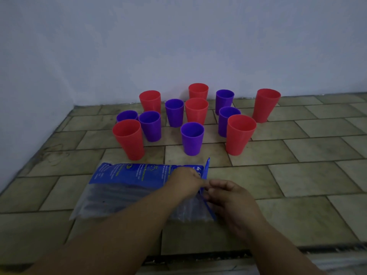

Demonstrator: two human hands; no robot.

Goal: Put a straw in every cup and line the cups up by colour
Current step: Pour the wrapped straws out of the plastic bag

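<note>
Several red cups and several purple cups stand upright and mixed together on the tiled surface near the wall. No straw shows in any cup. In front of them lies a plastic bag of straws with a blue printed top, its open end at the right. My left hand grips the bag at that end. My right hand pinches the blue edge of the opening right beside it. Dark straws show faintly through the clear plastic.
A pale wall runs behind the cups and along the left side. The tiled surface extends to the right. Its front edge lies just below my forearms.
</note>
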